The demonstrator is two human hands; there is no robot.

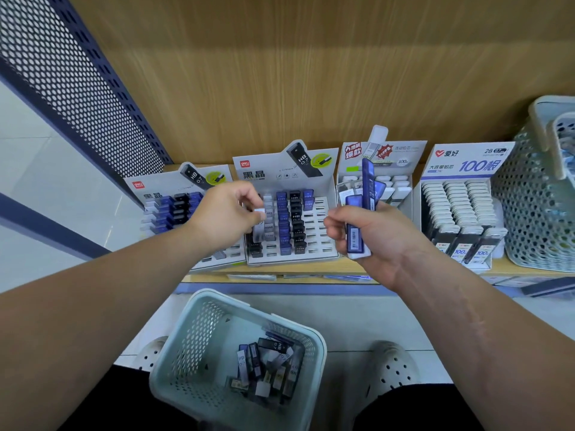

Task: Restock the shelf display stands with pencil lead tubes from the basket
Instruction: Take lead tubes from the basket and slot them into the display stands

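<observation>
— What does the left hand point(230, 213) hold?
— It pinches a pale lead tube point(259, 228) over the middle display stand point(315, 220). The right hand point(378, 236) grips a bundle of blue tubes point(356, 234).
— How best to seat it?
— Probably upright, lined over a free slot, then pressed down. More wait in the basket point(199, 309).
</observation>
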